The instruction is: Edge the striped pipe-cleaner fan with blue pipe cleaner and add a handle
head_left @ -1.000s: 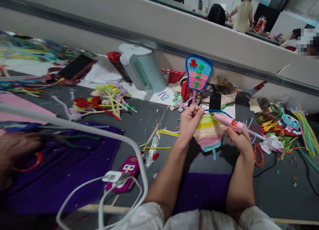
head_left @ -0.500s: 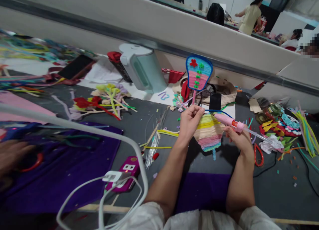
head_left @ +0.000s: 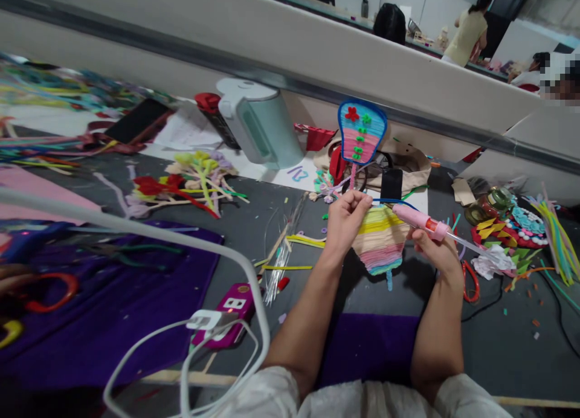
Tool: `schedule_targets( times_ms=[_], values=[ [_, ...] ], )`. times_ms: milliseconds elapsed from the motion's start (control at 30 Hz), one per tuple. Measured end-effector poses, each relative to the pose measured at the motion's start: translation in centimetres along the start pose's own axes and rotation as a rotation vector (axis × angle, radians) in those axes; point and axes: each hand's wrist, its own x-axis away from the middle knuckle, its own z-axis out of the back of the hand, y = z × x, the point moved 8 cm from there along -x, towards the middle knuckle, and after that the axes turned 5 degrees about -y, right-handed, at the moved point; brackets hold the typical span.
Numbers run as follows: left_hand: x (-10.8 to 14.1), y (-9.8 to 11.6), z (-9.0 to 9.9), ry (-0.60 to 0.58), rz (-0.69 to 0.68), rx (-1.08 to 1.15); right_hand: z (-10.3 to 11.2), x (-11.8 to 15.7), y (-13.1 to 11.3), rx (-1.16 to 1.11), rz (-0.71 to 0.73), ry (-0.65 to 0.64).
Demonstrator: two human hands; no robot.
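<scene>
My left hand (head_left: 348,225) is closed in a pinch at the upper left edge of a striped fan-shaped piece (head_left: 383,243) in yellow, cream, pink and blue. A dark blue pipe cleaner (head_left: 399,201) runs to the right from those fingertips along the top of the piece. My right hand (head_left: 437,249) is wrapped round a pink glue gun (head_left: 419,219), its nozzle pointing left, close to the blue strip. A clear glue stick (head_left: 471,244) sticks out of its back end. Behind stands a finished-looking blue-edged fan (head_left: 361,131) with a red flower and green bits.
A pale green kettle (head_left: 272,125) stands at the back. To the left are a white cable arm (head_left: 226,249), a magenta power strip (head_left: 233,315) and another person's hand (head_left: 13,282) by orange-handled scissors. Red scissors (head_left: 471,285) and craft pieces lie at the right.
My right hand has drawn the glue gun slightly to the right. My left hand has stayed in place. At the far left, the other person's hand has moved left.
</scene>
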Motion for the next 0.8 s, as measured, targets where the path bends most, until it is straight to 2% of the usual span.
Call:
schedule_targets(
  times_ms=[367,800],
  values=[
    [0.1,0.3,0.0,0.001,-0.004,-0.004,0.0,-0.2,-0.1,0.084,0.008,0.021],
    [0.1,0.3,0.0,0.002,-0.003,-0.015,0.0,-0.4,1.0,0.113,0.032,0.029]
  ],
)
